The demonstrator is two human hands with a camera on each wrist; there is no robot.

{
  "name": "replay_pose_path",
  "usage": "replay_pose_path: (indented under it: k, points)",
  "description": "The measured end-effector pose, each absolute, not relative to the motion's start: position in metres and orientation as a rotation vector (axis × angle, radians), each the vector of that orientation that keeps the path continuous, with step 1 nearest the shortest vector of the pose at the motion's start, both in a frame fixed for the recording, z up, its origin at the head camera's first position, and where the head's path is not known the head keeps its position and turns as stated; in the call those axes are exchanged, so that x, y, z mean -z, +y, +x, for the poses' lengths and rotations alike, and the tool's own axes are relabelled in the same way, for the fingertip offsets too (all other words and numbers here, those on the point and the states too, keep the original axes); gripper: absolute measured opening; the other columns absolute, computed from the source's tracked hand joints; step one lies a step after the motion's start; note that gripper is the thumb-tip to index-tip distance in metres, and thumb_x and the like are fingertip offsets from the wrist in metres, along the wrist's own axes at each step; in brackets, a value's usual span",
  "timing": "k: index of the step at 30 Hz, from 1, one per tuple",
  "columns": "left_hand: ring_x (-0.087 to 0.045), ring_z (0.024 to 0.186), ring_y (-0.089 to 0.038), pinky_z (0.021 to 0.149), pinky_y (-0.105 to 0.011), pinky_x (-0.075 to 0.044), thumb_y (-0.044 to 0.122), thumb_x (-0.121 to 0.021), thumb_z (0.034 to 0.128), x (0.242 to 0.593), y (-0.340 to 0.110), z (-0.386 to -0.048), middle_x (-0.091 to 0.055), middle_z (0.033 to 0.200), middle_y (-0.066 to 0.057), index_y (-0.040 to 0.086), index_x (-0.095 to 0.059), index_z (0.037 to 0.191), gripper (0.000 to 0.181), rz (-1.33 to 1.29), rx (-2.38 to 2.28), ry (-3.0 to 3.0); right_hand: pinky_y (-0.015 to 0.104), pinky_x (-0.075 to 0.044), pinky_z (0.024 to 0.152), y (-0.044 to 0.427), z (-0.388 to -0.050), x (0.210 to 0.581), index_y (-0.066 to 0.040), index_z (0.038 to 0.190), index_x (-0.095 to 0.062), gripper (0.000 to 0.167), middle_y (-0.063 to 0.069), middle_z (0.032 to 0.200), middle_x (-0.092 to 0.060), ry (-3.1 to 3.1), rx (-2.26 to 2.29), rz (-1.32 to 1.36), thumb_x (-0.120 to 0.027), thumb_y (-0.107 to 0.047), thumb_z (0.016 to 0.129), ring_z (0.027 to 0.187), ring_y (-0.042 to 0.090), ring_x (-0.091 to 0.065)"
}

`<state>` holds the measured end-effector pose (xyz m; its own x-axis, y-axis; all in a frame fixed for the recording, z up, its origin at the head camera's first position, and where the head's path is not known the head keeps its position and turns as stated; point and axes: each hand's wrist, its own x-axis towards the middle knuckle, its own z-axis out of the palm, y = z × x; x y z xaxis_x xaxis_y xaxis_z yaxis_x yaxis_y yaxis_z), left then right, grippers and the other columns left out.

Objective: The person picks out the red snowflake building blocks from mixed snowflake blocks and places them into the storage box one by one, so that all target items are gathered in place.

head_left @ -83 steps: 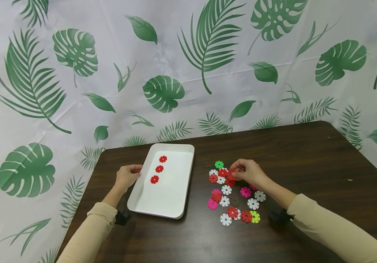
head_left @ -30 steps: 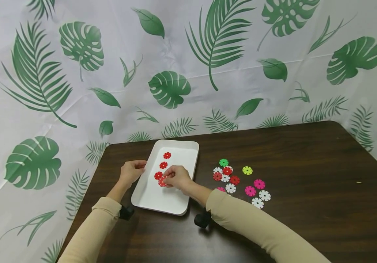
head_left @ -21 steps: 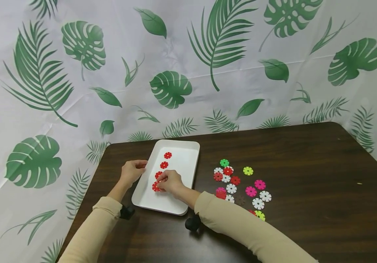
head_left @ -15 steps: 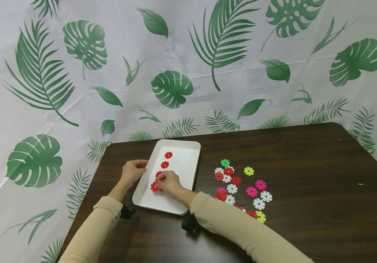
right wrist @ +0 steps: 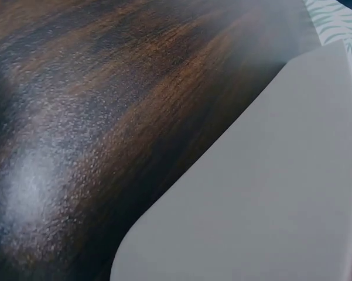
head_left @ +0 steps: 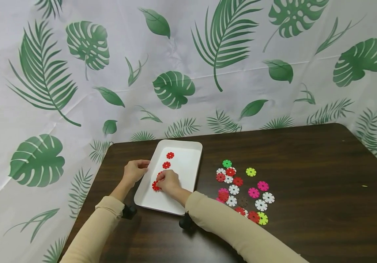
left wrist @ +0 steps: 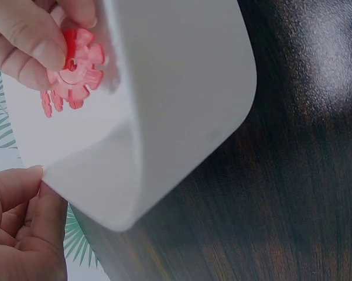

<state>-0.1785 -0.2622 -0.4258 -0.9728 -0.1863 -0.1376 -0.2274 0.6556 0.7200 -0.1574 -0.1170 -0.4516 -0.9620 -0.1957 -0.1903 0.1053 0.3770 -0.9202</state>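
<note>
A white tray (head_left: pixel 178 204) lies on the dark table with red notched discs in a column; two at the far end, one disc (head_left: pixel 170 155) and another (head_left: pixel 166 165), show fully. My left hand (head_left: pixel 134 172) pinches the tray's left rim, thumb and finger on the edge in the left wrist view (left wrist: pixel 23 222). Over the tray, my right hand (head_left: pixel 170 182) pinches a red disc (head_left: pixel 155 186) at the near end of the column, partly covering the disc beyond it. In the left wrist view its fingertips hold that red disc (left wrist: pixel 76 73). The right wrist view shows mainly the tray's outer wall (right wrist: pixel 252 187).
Right of the tray, loose discs lie scattered, some overlapping: a green disc (head_left: pixel 226 163), a yellow disc (head_left: pixel 251 172), a pink disc (head_left: pixel 253 193), a white disc (head_left: pixel 261 205), a brown one and several red. A leaf-patterned cloth (head_left: pixel 125 120) hangs behind the table (head_left: pixel 313 182).
My right hand has carried a red disc from the loose discs into the tray, to the near end of the column. My left hand stays at the rim. The view has shifted slightly.
</note>
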Motion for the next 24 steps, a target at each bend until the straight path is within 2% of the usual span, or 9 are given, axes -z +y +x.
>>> replay_pose_path:
  k: [4,9,17,24]
  points:
    - [-0.062,0.093,-0.029,0.077,-0.033,-0.054,-0.004,-0.06,0.0855,0.4241,-0.2618,-0.1768,-0.067,0.106,-0.022,-0.005,-0.065,0.113,0.028,-0.311,-1.246,2.838,0.017,-0.038,0.049,-0.119,-0.158,0.452,-0.006,0.071,-0.066,0.009,-0.003,0.058,-0.054,2.501,1.528,-0.122,-0.072,0.0,0.073,0.054,0.006,-0.046]
    - [-0.062,0.094,-0.028,0.074,-0.029,-0.053,-0.004,-0.06,0.0848,0.4243,-0.2623,-0.177,-0.067,0.105,-0.022,-0.005,-0.065,0.112,0.027,-0.293,-1.254,2.849,0.019,-0.038,0.052,-0.1216,-0.1586,0.4541,-0.007,0.069,-0.064,0.011,-0.001,0.06,-0.056,2.56,1.48,-0.148,-0.073,0.0,0.072,0.058,0.008,-0.047]
    - [-0.062,0.092,-0.027,0.078,-0.033,-0.054,-0.003,-0.061,0.0848,0.426,-0.2614,-0.1769,-0.067,0.105,-0.021,-0.004,-0.066,0.112,0.027,-0.323,-1.261,2.828,0.021,-0.042,0.058,-0.119,-0.1603,0.4565,-0.005,0.077,-0.063,0.012,0.001,0.069,-0.058,2.605,1.424,-0.185,-0.073,0.0,0.074,0.064,0.011,-0.05]
    - [-0.062,0.093,-0.028,0.078,-0.034,-0.054,-0.003,-0.061,0.0849,0.4254,-0.2623,-0.1774,-0.067,0.105,-0.022,-0.005,-0.065,0.113,0.028,-0.316,-1.271,2.819,0.021,-0.04,0.057,-0.1176,-0.1604,0.4567,-0.005,0.079,-0.059,0.015,0.001,0.07,-0.056,2.607,1.398,-0.193,-0.073,-0.001,0.076,0.064,0.012,-0.049]
